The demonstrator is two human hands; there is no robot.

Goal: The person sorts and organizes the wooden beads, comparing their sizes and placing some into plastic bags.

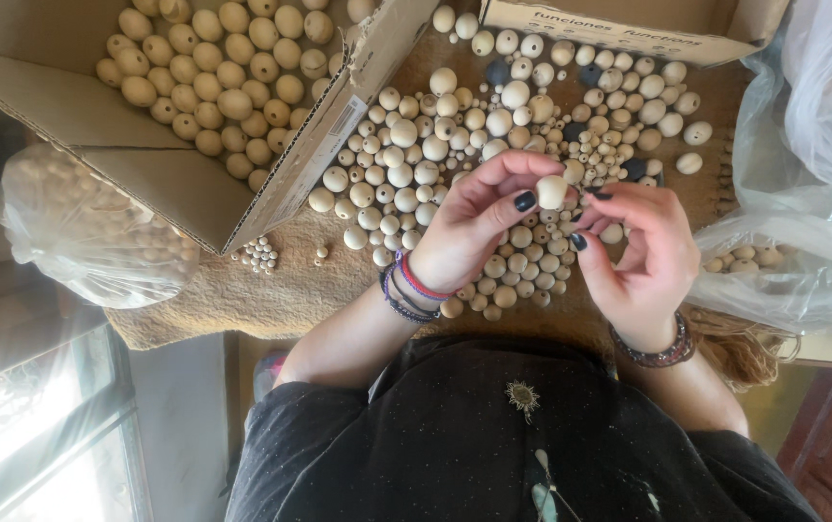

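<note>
pale wooden bead (551, 190) pinched between left hand (474, 227) fingertips, right hand (640, 253) grip half curled just beside it, above loose beads (435, 145) spread on the table (271, 290), near an open cardboard box (174, 184) of larger beads.

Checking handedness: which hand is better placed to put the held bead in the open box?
Probably left: the left hand pinches the bead, nearer the cardboard box than the right hand.
</note>
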